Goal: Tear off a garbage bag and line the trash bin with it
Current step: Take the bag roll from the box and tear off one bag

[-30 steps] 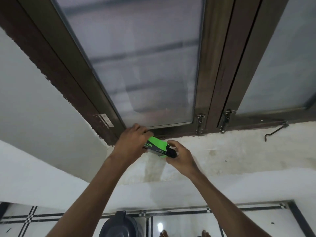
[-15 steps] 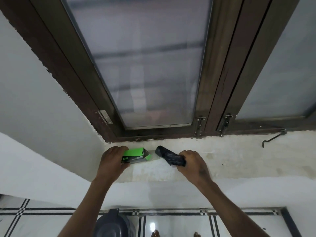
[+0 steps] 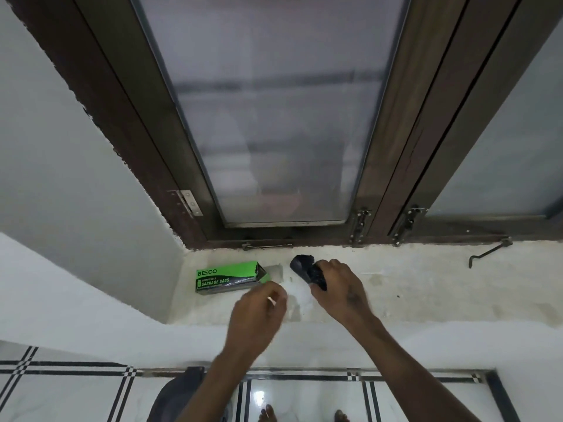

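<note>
A green and black garbage bag box point(image 3: 227, 277) lies on the pale window sill point(image 3: 426, 287) with its right end flap open. My right hand point(image 3: 339, 289) grips a black roll of garbage bags point(image 3: 306, 270) just right of the box, above the sill. My left hand point(image 3: 259, 312) hovers below the box's open end, fingers loosely curled, holding nothing; it is blurred. A dark trash bin point(image 3: 179, 394) stands on the floor below, mostly hidden by my left forearm.
A dark wooden window frame point(image 3: 380, 166) with frosted panes rises behind the sill. A metal window stay hook point(image 3: 487, 252) lies at the sill's far right. White tiled floor point(image 3: 61, 397) with black lines lies below, where toes point(image 3: 268, 414) show.
My left hand has let go of the box, which now lies on the sill, and has drawn back toward me. The right hand still grips the black roll.
</note>
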